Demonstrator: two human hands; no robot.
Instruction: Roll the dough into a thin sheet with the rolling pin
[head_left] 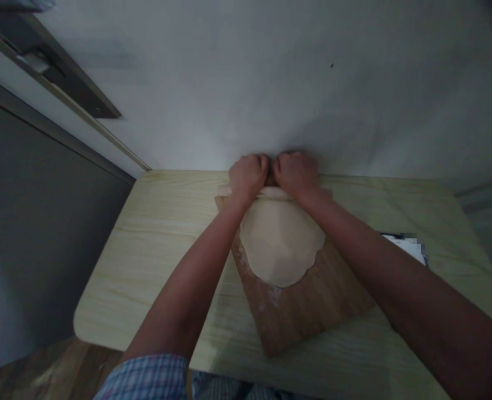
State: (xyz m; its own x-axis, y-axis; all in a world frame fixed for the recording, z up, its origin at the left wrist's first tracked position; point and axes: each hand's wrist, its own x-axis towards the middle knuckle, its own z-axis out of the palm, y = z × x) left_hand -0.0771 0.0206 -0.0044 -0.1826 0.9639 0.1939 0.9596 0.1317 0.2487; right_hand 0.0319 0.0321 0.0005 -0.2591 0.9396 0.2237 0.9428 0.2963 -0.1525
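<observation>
Dough sheet, thin and roughly round, lies on a wooden board set askew on the worktop. The left hand and right hand sit side by side near the wall, over a pale rolling pin at the sheet's far edge. Each grip appears curled; whether it closes on the pin cannot be told, the fingertips being hidden. Uneven pressure could thin or tear the sheet, and patchy flour could let it stick. The right forearm partly covers a white object, itself partly pixelated.
</observation>
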